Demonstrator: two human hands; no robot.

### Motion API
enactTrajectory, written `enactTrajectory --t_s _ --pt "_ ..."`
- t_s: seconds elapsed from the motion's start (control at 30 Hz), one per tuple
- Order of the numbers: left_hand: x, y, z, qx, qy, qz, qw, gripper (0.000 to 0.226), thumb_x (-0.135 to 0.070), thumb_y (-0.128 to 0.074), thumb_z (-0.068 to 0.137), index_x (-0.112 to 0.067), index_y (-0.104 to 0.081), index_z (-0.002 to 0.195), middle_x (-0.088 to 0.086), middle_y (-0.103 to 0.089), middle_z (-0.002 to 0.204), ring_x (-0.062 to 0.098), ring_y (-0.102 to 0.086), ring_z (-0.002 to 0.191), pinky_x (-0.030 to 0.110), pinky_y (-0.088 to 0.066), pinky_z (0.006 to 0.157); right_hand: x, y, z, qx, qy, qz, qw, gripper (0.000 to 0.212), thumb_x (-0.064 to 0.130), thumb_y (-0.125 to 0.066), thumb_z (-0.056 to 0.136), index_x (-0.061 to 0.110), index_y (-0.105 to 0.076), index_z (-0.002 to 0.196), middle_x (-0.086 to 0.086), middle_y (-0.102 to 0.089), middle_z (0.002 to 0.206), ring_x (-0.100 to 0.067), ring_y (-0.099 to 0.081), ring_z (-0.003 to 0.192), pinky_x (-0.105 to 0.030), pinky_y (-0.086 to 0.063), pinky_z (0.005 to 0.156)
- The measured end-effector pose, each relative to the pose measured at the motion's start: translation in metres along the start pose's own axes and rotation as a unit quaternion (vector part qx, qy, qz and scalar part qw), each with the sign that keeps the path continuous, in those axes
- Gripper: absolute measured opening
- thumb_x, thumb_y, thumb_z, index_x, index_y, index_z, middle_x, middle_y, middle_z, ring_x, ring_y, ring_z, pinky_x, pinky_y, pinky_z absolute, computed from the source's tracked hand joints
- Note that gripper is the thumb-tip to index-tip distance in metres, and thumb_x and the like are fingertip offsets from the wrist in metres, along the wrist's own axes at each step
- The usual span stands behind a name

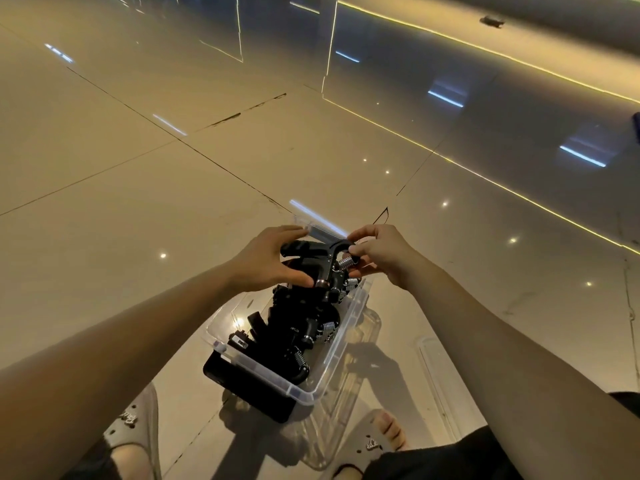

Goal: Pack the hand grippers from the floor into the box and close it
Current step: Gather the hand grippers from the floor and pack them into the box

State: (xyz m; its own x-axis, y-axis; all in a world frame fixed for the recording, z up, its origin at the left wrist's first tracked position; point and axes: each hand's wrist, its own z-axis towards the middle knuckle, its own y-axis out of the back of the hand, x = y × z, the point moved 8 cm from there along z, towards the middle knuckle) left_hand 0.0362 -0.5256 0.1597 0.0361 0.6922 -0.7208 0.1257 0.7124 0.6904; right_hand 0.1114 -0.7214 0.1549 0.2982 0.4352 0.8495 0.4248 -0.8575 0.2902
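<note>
Floor: glossy tiles [173,209], bare of loose grippers as far as visible; only reflections and a small dark object at 1 o'clock, far away.
Left hand [273,259]: closed on the black handles of the top hand gripper [320,256], thumb below, fingers above, at 9 o'clock from that gripper.
Top hand gripper: held by both hands above the far end of the box, apparently not yet resting on the pile.
Box [341,344]: clear plastic, standing on the floor between the feet, at 6 o'clock from the hands; open, packed with other black grippers [301,336] with steel springs.
Dark flat object [249,389]: under or beside the near-left corner of the box; cannot tell which.
Right hand [379,256]: pinching the spring end of the same gripper, at 3 o'clock from it.
Lid [438,379]: probably the clear panel lying at 4 o'clock from the box; hard to be sure.
Step in hand: placing likely the last gripper.
Next move: lower and turn it to nest flat below the rim, then fetch the lid and press it shut.
</note>
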Motion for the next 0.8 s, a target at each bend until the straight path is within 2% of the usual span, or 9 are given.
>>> enactTrajectory --t_s 0.1,0.23,0.37,0.43,0.5,0.6,0.67,0.8 --pt "0.018 -0.008 0.002 0.024 -0.002 0.005 1.000 0.083 -0.032 -0.089 0.073 -0.023 -0.050 0.146 -0.006 -0.054 0.141 0.010 -0.045 0.125 0.036 -0.034 0.112 -0.009 0.000 -0.001 0.027 0.009 0.000 1.000 0.020 -0.009 -0.059 0.093 0.005 -0.064 0.106 -0.027 -0.068 0.103 -0.040 -0.071 0.078 -0.044 -0.064 0.064" --pt "0.031 -0.014 0.005 0.006 -0.017 0.052 0.999 0.075 -0.036 -0.086 0.072 -0.024 -0.057 0.140 -0.015 -0.058 0.118 0.008 -0.052 0.110 0.033 -0.042 0.099 -0.028 0.001 -0.005 0.042 0.007 0.008 0.999 0.020 -0.007 -0.061 0.093 0.003 -0.065 0.110 -0.028 -0.066 0.109 -0.037 -0.074 0.082 -0.038 -0.062 0.064" --pt "0.035 -0.025 0.006 0.010 -0.035 0.071 0.997 0.071 -0.041 -0.083 0.071 -0.022 -0.061 0.136 -0.019 -0.056 0.108 0.005 -0.053 0.101 0.031 -0.047 0.093 -0.048 0.011 -0.005 -0.007 0.014 -0.028 0.999 0.016 -0.001 -0.069 0.091 -0.003 -0.065 0.106 -0.031 -0.068 0.103 -0.035 -0.074 0.076 -0.045 -0.064 0.070" --pt "0.039 -0.033 0.005 0.021 -0.033 0.073 0.997 0.070 -0.041 -0.083 0.071 -0.022 -0.062 0.136 -0.016 -0.059 0.111 0.007 -0.055 0.101 0.031 -0.048 0.092 -0.056 0.017 -0.005 -0.028 0.012 -0.076 0.997 0.015 0.003 -0.071 0.090 -0.002 -0.066 0.104 -0.027 -0.070 0.096 -0.032 -0.073 0.073 -0.048 -0.064 0.071" --pt "0.044 -0.042 0.005 0.036 -0.024 0.080 0.996 0.071 -0.039 -0.085 0.072 -0.020 -0.061 0.136 -0.007 -0.065 0.120 0.011 -0.058 0.106 0.029 -0.047 0.092 -0.067 0.020 -0.005 -0.049 0.004 -0.156 0.986 0.025 0.009 -0.072 0.090 0.002 -0.063 0.113 -0.019 -0.070 0.091 -0.028 -0.073 0.071 -0.046 -0.064 0.068" --pt "0.055 -0.053 0.003 0.049 -0.009 0.092 0.995 0.074 -0.038 -0.086 0.072 -0.019 -0.060 0.138 -0.001 -0.064 0.132 0.014 -0.059 0.119 0.024 -0.042 0.098 -0.084 0.014 -0.008 -0.054 -0.014 -0.282 0.958 0.061 0.022 -0.072 0.089 0.013 -0.046 0.143 -0.010 -0.070 0.087 -0.029 -0.074 0.069 -0.048 -0.063 0.067" --pt "0.059 -0.057 0.003 0.054 -0.006 0.106 0.993 0.074 -0.038 -0.086 0.072 -0.020 -0.059 0.139 -0.001 -0.062 0.138 0.014 -0.056 0.125 0.022 -0.038 0.100 -0.092 0.005 -0.011 -0.036 -0.018 -0.303 0.952 0.077 0.025 -0.071 0.089 0.012 -0.031 0.154 -0.010 -0.070 0.088 -0.031 -0.073 0.070 -0.050 -0.062 0.068" --pt "0.063 -0.061 0.006 0.062 -0.008 0.120 0.991 0.075 -0.035 -0.086 0.074 -0.020 -0.056 0.141 0.000 -0.058 0.142 0.016 -0.052 0.131 0.023 -0.034 0.103 -0.097 -0.001 -0.014 -0.021 -0.012 -0.298 0.954 0.072 0.029 -0.069 0.092 0.013 -0.030 0.151 -0.011 -0.068 0.086 -0.031 -0.073 0.072 -0.051 -0.062 0.065"
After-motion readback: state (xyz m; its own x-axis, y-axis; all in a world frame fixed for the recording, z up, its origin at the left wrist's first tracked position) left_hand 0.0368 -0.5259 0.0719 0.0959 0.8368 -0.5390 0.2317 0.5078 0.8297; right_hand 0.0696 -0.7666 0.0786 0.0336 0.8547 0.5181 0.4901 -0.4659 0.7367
